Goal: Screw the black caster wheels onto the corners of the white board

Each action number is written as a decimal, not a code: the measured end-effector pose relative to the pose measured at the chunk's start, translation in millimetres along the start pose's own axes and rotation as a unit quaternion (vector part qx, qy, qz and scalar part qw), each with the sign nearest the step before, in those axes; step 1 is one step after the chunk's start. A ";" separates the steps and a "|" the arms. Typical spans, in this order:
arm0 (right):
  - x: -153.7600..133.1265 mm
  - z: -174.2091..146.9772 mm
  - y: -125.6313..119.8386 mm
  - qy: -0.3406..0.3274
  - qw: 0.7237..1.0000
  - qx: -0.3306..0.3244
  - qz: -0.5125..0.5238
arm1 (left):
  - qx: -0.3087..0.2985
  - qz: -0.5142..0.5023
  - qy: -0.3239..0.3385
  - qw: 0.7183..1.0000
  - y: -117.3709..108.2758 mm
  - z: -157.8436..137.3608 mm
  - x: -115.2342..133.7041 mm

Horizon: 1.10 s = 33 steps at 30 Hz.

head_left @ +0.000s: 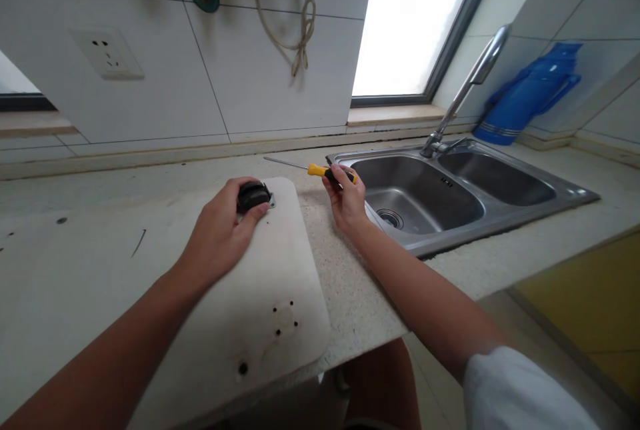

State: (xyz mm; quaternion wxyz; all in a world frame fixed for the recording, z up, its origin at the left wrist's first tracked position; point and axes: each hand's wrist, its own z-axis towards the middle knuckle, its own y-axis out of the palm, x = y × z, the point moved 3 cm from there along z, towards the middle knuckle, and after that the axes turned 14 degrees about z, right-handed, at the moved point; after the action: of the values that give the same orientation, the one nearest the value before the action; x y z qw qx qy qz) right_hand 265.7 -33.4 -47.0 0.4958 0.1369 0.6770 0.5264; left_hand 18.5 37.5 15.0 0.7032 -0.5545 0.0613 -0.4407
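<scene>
My left hand is wrapped round a black caster wheel, whose metal mounting plate rests at the far right corner of a white board. My right hand grips a screwdriver by its yellow and black handle. The shaft points left, above the counter just beyond the board's edge. A small dark piece shows by the right fingertips; what it is I cannot make out. Near the board's front right corner are several screw holes and a larger dark hole.
The board lies on a speckled counter. To the right, a double steel sink with a tall faucet is set into it. A blue thermos jug stands behind the sink. A tied cable hangs on the tiled wall near a socket.
</scene>
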 end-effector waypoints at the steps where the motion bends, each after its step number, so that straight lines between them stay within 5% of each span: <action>1: -1.1 -0.1 0.8 -0.005 1.000 0.000 -0.001 | 0.000 0.004 -0.004 1.000 0.4 0.4 0.5; 10: -11.3 5.3 1.7 -0.060 0.998 0.017 -0.007 | 0.014 0.005 0.027 1.000 4.1 1.7 -5.0; 26: -10.1 5.5 -1.1 -0.059 0.997 0.034 -0.024 | 0.027 -0.018 0.092 0.995 4.7 1.3 -6.6; 33: -12.0 5.9 -1.7 -0.065 0.997 0.050 -0.009 | 0.023 -0.024 0.034 0.999 6.6 5.3 -8.7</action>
State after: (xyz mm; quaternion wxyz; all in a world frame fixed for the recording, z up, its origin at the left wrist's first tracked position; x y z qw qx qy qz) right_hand 276.8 -39.2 -41.8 0.5360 0.1895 0.6699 0.4776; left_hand 19.9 47.3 8.0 0.7023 -0.5243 0.0619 -0.4776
